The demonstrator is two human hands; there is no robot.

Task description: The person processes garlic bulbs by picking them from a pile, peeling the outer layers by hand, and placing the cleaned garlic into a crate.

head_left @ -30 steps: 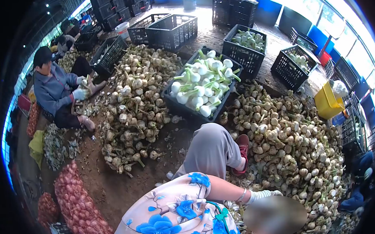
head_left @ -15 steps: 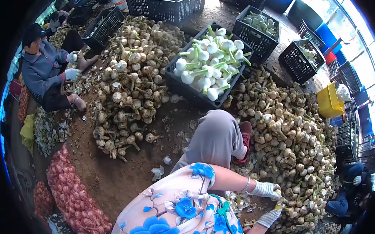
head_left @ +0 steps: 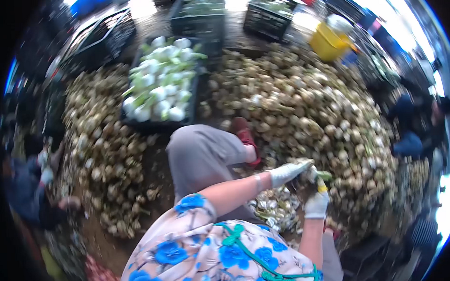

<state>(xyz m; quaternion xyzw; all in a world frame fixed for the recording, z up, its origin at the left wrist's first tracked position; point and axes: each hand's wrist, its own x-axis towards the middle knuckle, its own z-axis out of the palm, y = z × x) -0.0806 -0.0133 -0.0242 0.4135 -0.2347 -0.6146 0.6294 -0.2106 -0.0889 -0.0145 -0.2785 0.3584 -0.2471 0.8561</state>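
Note:
My left hand (head_left: 288,173), in a white knit glove, reaches over the floor with its fingers closed round a garlic bulb (head_left: 308,174). A short green stem (head_left: 325,176) sticks out from it to the right. My right hand (head_left: 317,204), also gloved, comes up from below and grips the same bulb. Something yellow (head_left: 322,186) shows at its fingers, too blurred to tell what. Below the hands lies a heap of loose garlic peelings (head_left: 277,208). Beyond them spreads a large pile of unpeeled garlic (head_left: 323,107).
A black crate (head_left: 157,124) of cleaned white garlic stands ahead of my knee. Another garlic pile (head_left: 104,149) lies left. More crates (head_left: 265,22) and a yellow bucket (head_left: 329,41) stand behind. A co-worker (head_left: 26,187) sits at the left; another person (head_left: 408,124) is at the right.
My view has swung right, so the crate and piles sit further left. Both hands have lifted from the pile's edge, and a bulb with a green stem now shows between them.

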